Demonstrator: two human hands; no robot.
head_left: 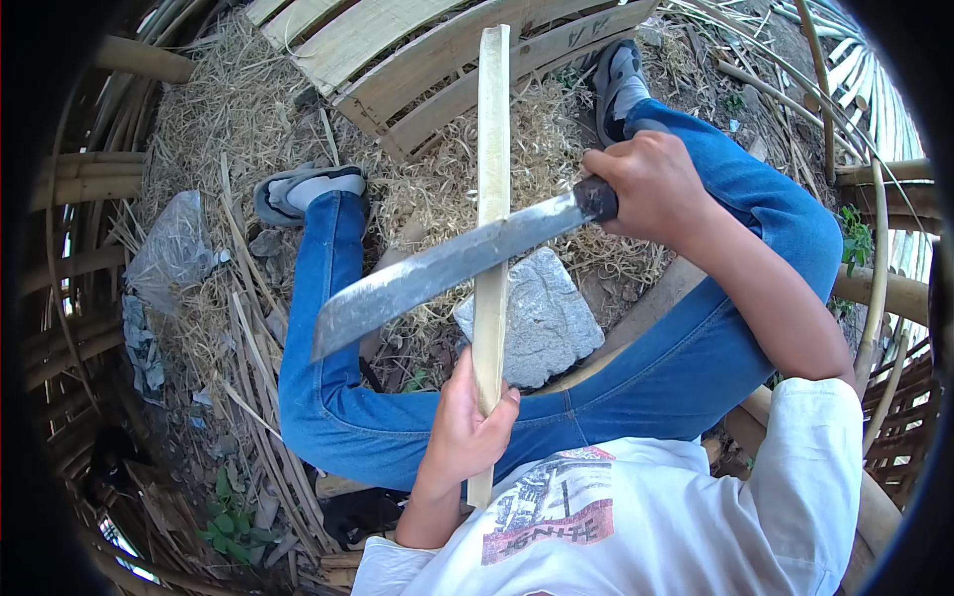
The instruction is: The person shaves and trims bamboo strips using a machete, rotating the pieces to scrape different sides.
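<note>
From my feed, the clearest lettering I get is on the white T-shirt [696, 526], at the near side of the scene. Its printed panel [552, 509] has a reddish band with dark capitals that I read as "IGNITE", though the folds leave me unsure of some letters. At the far side, a slat of the wooden crate [571, 42] bears a few dark marks, one perhaps a "4" or an "A"; I can't make them out for certain.
</note>
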